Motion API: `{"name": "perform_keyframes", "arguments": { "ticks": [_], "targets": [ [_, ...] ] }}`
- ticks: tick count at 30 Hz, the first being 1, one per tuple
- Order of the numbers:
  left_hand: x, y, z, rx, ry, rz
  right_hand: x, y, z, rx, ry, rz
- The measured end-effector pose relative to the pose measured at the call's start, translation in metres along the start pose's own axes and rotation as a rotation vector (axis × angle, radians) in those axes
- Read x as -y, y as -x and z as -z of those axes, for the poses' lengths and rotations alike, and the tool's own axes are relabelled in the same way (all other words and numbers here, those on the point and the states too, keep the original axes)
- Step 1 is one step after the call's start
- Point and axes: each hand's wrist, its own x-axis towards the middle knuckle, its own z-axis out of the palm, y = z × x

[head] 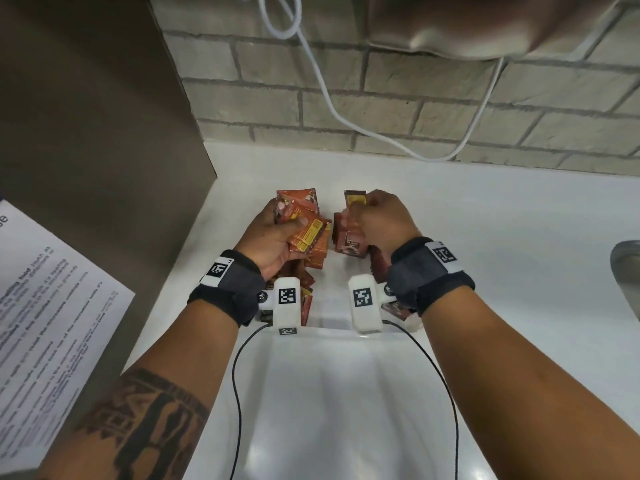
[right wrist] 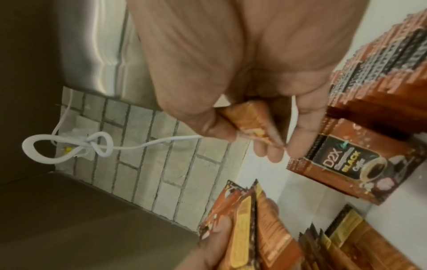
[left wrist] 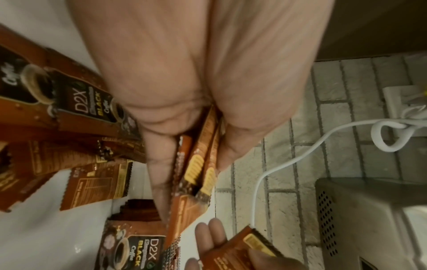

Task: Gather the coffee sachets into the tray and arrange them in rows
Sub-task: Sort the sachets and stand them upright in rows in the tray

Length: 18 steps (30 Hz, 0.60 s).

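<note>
Brown and orange coffee sachets lie on a white tray [head: 330,282] that is hard to tell apart from the white counter. My left hand [head: 289,226] grips a fanned bundle of sachets [head: 306,233], seen edge-on between thumb and fingers in the left wrist view [left wrist: 198,168]. My right hand [head: 363,209] pinches a single sachet [head: 356,201] upright just right of the bundle, also shown in the right wrist view [right wrist: 249,118]. Under the right hand lie more sachets [head: 349,244], some stacked in a row [right wrist: 381,64]. Loose sachets [left wrist: 97,182] are scattered below the left palm.
A brick wall [head: 381,98] backs the counter, and a white cable [head: 329,105] hangs across it from a steel appliance [head: 485,26]. A brown panel [head: 86,133] with a printed notice [head: 45,306] closes the left side. A metal sink rim [head: 627,271] shows at the right.
</note>
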Motion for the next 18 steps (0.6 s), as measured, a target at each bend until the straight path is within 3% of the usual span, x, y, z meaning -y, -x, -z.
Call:
{"name": "perform_keyframes", "arguments": {
  "ticks": [5,9,12,18],
  "targets": [
    [0.002,0.003,-0.002,-0.084,0.033,-0.034,0.004,0.009,-0.001,0.000,-0.013,0.084],
    [0.000,0.006,-0.003,-0.096,0.043,-0.051,0.000,0.016,-0.005,0.117,-0.031,0.112],
    [-0.002,0.008,-0.003,-0.092,0.055,-0.050,-0.008,0.015,-0.006,0.076,-0.067,0.144],
    [-0.004,0.012,-0.003,-0.065,0.102,-0.054,-0.009,0.014,-0.006,0.166,-0.456,-0.038]
  ]
}}
